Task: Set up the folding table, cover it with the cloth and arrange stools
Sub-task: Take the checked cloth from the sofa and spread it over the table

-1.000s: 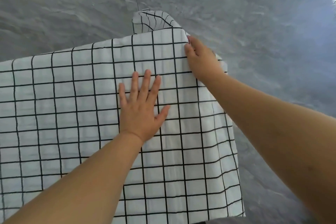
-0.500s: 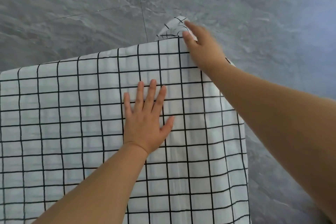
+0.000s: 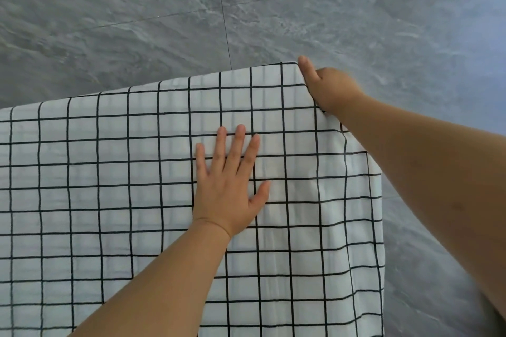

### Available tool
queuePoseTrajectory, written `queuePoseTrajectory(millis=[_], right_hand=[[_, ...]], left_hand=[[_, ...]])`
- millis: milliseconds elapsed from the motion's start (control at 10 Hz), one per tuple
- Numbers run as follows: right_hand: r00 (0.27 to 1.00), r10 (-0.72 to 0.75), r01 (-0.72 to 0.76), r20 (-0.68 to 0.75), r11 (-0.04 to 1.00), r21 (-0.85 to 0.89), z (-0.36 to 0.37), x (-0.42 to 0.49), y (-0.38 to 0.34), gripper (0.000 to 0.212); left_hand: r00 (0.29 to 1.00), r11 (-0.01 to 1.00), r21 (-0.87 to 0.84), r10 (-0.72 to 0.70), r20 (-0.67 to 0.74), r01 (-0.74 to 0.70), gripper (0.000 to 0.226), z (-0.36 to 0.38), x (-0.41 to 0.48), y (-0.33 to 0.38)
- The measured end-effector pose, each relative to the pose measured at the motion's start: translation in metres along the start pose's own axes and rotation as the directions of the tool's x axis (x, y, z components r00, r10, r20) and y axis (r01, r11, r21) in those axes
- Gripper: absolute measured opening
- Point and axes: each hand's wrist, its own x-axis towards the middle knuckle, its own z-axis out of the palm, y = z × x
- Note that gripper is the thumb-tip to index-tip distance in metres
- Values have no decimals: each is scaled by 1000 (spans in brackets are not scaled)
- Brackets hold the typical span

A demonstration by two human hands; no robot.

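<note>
Table: standing and fully hidden under the white cotton-looking cloth with the thin black grid (image 3: 115,172), so I'd call the set-up step done (the frame and legs don't show at all).

Cloth: spread flat over the top, its far edge and right edge hanging over the sides. A few faint creases, nothing big.

Left hand (image 3: 228,186): flat on the cloth near the middle, fingers spread, palm pressing down. Not gripping anything, just pinning.

Right hand (image 3: 328,87): at the far right corner of the cloth, fingers curled over the edge there. Looks like it's tugging or tucking the corner, but I can't tell if fabric is actually pinched.

Floor: grey marbled stone tiles (image 3: 137,8) all around, nothing else on them in view.

Stools: none in sight.

Progress: my guess is roughly two thirds through. Cloth just needs final straightening, then the stools are left.
</note>
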Motion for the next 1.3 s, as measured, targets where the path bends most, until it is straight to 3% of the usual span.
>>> queuePoseTrajectory(millis=[100,200,300,400,500,700,800,900,1000,1100,1200,1300], right_hand=[[994,-26,30,-107,999,36,8,-8,5,64],[916,-141,236,-376,946,220,13,-21,-6,51],[792,-423,488,-441,872,39,28,-43,-24,51],[782,-549,490,-294,834,-254,53,-56,-28,56],[792,-555,463,-256,818,-342,58,-57,-24,60],[878,-449,303,-162,787,-537,54,-64,-34,63],[916,-384,250,-116,772,-585,48,-70,-43,62],[951,-299,188,-80,763,-618,44,-77,-57,60],[978,-177,76,-112,796,-600,44,-88,-77,59],[974,-184,74,-134,813,-577,60,-107,-117,69],[933,-342,250,-110,838,-485,91,-130,-173,65],[861,-508,443,-25,773,-454,131,-148,-232,61]], left_hand=[[1000,1000,3,0,-2,0,72,0,0,1],[1000,1000,1,1,-9,-1,72,1,0,1],[1000,1000,4,0,-18,0,72,3,0,1],[1000,1000,-1,1,-30,-1,72,3,0,2],[999,1000,-21,1,-45,-2,74,4,-1,2],[991,988,-151,7,-134,-28,67,2,-6,0],[973,927,-356,40,-225,-120,49,-13,-14,-8],[965,872,-450,87,-246,-193,47,-33,-31,-35],[979,916,-387,24,-205,-103,55,-40,-56,-98],[974,952,-264,-192,-122,155,67,-33,-85,-184],[908,880,-254,-418,-10,403,70,-27,-116,-252],[836,797,-269,-545,64,540,70,-14,-149,-295]])
